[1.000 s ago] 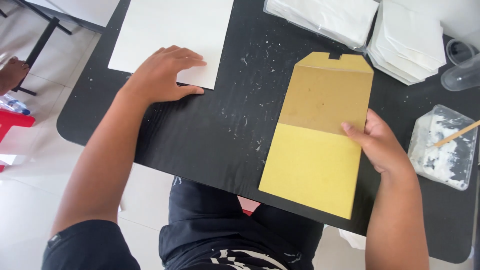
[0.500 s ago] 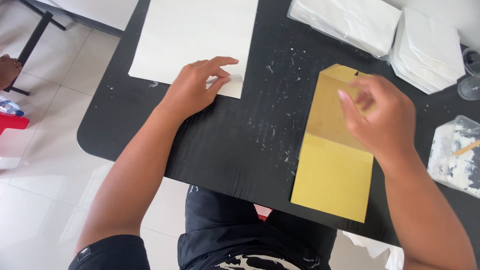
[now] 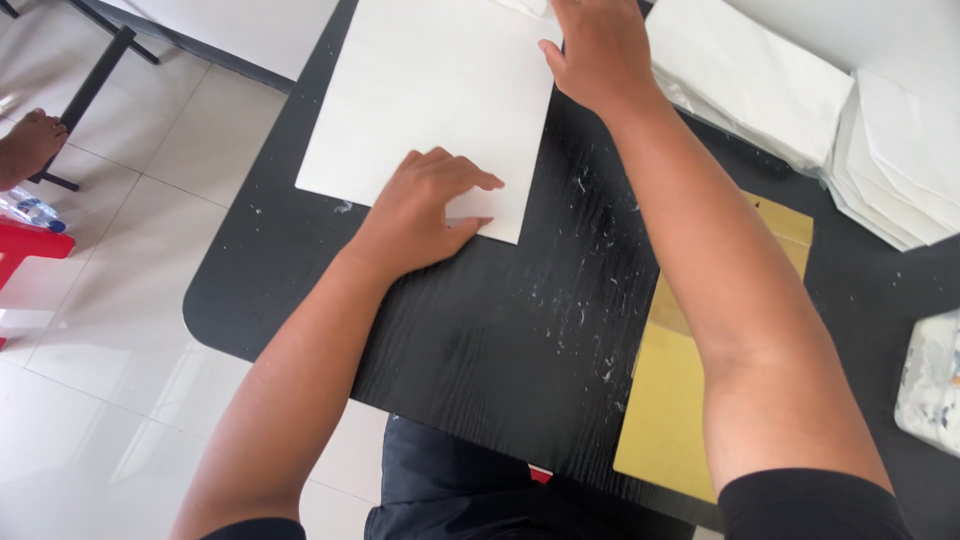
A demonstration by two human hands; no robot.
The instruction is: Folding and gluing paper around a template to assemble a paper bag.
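Head view: both hands (image 3: 425,210) on white sheet (image 3: 430,100).

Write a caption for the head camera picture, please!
Both hands, left hand and right hand, press a white sheet on a black table.

A large white paper sheet (image 3: 430,100) lies on the black surface (image 3: 520,330), left of a yellow-brown paper envelope (image 3: 680,410). Stacked white folded papers (image 3: 800,90) sit behind the envelope, at the surface's far right.

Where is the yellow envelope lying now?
In the head view, the yellow envelope lies on the black table at the right, partly under the right forearm, below the white paper stacks.
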